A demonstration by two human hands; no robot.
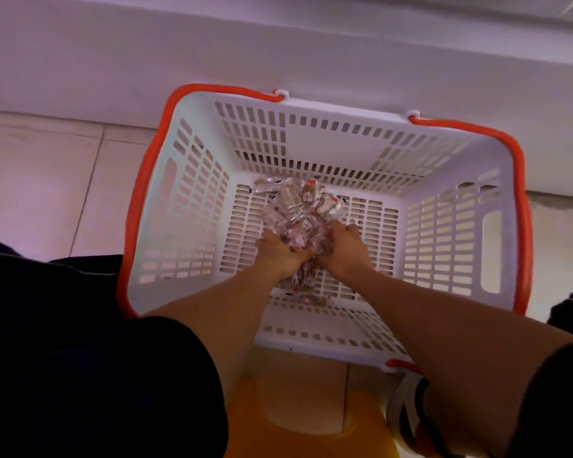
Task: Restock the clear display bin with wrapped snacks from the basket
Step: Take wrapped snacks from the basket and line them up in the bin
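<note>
Two bare forearms reach down from the bottom edge into a white slotted basket (315, 133) with orange handles (497, 133). Nearest the camera, at 6 o'clock, a yellow-orange shape (298, 431) is cut off by the frame edge and hard to identify; at 5 o'clock a striped shoe (411, 411) is partly hidden behind the right forearm. Dark sleeves (90, 375) fill the 7 and 4 o'clock corners.

On the basket floor, the left hand (280, 251) curls its fingers into the near side of a pile of wrapped snacks (298, 209), gripping a bunch. The right hand (343, 247), just beside it at 3 o'clock of the left, does the same, fingers dug in and closed round wrappers. Fingertips of both are buried in the pile and cannot be seen.

Snacks are small clear packets with brown contents and red-tipped seams. White characters show on a brown packet at the far side of the pile, but they are too blurred to read. A few packets lie under the wrists, toward 6 o'clock.

Beyond the basket, at 12 o'clock, stands a pale wall or cabinet base (278, 44); beige floor tiles (47, 176) lie at 9 o'clock. No clear display bin is in view.
</note>
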